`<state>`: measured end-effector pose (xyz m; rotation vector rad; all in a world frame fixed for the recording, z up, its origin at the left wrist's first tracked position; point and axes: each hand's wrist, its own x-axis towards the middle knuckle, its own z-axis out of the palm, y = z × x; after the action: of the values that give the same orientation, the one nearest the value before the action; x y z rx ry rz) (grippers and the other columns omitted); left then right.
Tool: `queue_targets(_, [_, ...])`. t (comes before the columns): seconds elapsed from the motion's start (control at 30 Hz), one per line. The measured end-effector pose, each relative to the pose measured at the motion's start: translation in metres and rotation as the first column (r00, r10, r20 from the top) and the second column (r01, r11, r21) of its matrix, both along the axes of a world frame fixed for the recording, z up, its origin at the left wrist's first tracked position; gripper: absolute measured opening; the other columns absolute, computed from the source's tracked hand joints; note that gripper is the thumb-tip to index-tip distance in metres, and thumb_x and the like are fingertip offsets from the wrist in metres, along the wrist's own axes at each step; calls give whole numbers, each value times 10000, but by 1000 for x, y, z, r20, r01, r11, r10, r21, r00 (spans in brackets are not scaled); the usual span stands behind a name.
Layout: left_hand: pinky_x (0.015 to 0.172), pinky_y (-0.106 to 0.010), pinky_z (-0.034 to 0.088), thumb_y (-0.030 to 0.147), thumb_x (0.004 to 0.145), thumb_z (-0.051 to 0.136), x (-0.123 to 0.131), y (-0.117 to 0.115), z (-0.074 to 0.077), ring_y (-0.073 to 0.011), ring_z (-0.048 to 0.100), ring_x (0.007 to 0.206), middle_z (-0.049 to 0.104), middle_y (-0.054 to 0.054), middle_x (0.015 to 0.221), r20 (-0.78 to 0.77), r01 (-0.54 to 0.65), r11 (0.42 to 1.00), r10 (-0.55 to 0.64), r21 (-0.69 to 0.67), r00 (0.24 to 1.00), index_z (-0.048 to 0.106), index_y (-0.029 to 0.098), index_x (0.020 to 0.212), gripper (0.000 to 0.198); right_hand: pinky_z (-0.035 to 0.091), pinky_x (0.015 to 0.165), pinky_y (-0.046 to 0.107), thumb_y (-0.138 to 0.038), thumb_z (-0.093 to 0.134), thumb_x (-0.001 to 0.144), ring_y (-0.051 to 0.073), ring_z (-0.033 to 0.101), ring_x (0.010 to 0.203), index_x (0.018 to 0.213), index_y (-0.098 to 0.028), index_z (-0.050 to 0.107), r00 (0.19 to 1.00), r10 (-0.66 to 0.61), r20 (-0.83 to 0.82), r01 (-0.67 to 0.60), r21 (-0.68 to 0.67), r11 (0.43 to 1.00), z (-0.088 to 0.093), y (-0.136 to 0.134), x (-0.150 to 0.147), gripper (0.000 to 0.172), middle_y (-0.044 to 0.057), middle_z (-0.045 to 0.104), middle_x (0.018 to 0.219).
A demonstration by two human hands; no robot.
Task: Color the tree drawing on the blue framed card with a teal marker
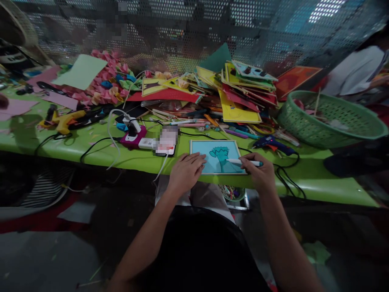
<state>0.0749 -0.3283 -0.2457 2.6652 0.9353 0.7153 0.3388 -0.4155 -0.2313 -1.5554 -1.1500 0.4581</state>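
Note:
A light blue card [202, 149] edged with thin sticks lies at the front edge of the green table. On it is a darker teal shape with black outlines, like a plant or vase. My left hand [187, 171] rests flat on the card's left side, fingers stretched out and holding nothing. Between the fingers of my right hand [259, 169] is a white marker [234, 161] with a teal end. Its tip points left, at the drawing; whether it touches the surface cannot be made out.
A phone [166, 140] and a purple power strip [133, 138] with cables lie left of the card. Glue guns [273, 144] [62, 121] lie on either side. Stacked coloured cards [240, 109], folded pink paper [101, 77] and a green basket [331, 136] stand behind. Another person's hand [3, 101] shows far left.

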Motion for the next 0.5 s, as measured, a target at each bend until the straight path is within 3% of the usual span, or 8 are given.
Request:
queue_targets(0.37, [1192,-434,407,259,1061,482,0,0,0,-187,568,1412,673,21,1450,-6,-3,1000,3,-6,1000,680,293,1244,272,410,557,279,-402,763,824,151,540,569,771,-213,737,1000,0,-12,0,8,1000,-6,-1,3,198,-8,655,621])
queue_targets(0.5, [1195,-427,401,263,1066,477,1,0,1,-186,575,1404,672,25,1452,-6,-7,1000,7,-9,1000,680,291,1235,266,409,545,277,-400,797,778,153,547,555,757,-207,746,998,53,-23,-54,-18,998,-6,-4,4,201,-6,656,604])
